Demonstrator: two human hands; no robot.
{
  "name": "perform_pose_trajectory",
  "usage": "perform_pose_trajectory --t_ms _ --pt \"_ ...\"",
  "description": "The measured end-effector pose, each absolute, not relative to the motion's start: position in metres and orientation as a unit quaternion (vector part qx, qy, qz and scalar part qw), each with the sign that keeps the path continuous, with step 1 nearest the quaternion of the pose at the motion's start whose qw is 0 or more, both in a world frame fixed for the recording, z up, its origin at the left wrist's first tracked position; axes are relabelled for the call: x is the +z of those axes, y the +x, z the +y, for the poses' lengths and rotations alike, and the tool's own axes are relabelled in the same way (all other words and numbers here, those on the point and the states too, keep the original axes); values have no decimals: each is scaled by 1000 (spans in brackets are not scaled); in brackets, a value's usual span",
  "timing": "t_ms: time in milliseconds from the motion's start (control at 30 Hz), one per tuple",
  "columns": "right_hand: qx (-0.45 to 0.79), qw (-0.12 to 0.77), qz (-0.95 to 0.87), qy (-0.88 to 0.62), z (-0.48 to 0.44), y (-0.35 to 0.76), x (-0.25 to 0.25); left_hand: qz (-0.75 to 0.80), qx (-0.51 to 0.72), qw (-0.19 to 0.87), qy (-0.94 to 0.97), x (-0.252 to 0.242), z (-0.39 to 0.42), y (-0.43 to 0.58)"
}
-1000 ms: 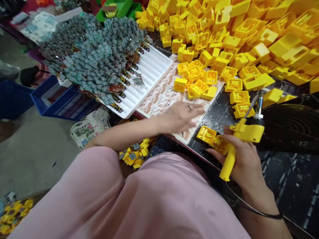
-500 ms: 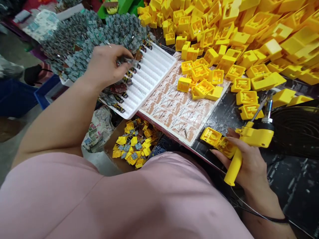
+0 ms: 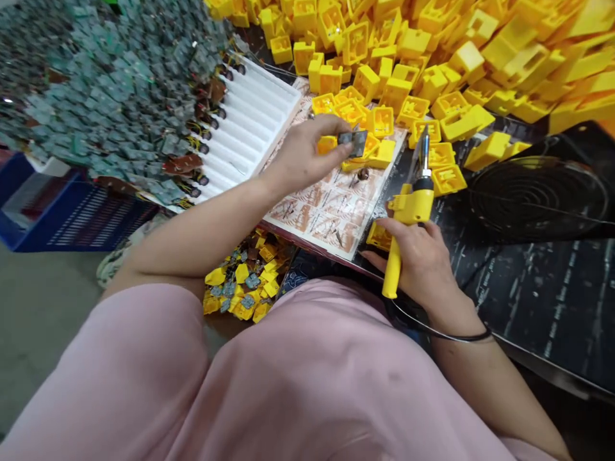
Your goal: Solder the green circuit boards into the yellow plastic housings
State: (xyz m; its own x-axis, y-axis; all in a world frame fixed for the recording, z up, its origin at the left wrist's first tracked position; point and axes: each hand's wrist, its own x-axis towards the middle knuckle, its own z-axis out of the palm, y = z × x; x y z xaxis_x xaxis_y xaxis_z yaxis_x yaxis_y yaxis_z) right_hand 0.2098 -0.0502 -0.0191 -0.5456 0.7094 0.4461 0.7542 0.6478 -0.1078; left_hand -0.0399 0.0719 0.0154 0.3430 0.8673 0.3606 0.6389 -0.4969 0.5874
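My left hand [image 3: 307, 153], closed in a pinch, holds a small grey circuit board [image 3: 354, 142] over the brown-patterned sheet [image 3: 317, 218]. A small dark round part [image 3: 363, 174] shows just below the board; whether it is joined to it I cannot tell. My right hand [image 3: 425, 262] is wrapped round a yellow soldering gun [image 3: 414, 205], its metal tip pointing away from me. By that hand's fingertips lies a yellow plastic housing [image 3: 379, 235], partly hidden by the hand and gun. Several loose yellow housings [image 3: 382, 121] rest on the sheet's far end.
Grey boards with wires [image 3: 106, 102] are heaped at the left on a white ridged tray [image 3: 259, 115]. Yellow housings [image 3: 413, 45] pile up along the back. A black fan [image 3: 542, 182] stands at right. Below the table edge are mixed yellow and grey parts [image 3: 245, 282]; a blue basket [image 3: 91, 224] is at left.
My left hand has moved right from the tray's board heap to above the patterned sheet, carrying a grey board. My right hand still holds the soldering gun by the housing. The view has shifted.
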Motion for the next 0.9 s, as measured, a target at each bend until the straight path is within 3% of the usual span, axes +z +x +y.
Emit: perform_pose_trajectory --t_ms 267,333,433,533,700,900 --pt "1 262 -881 -395 -52 210 -18 519 275 275 761 -9 12 -38" --pt "11 254 -891 -377 -52 212 -19 532 218 236 784 -10 -3 -47" --pt "15 271 -888 -371 -53 215 -18 553 114 98 820 -10 -17 -58" --pt "11 317 -867 -385 -57 221 -16 551 88 14 829 -8 -20 -68" --pt "24 395 -822 -408 -68 229 -11 500 90 58 859 -10 -21 -70" --pt "-10 405 -810 -424 -74 235 -11 503 133 49 853 -23 -29 -45"
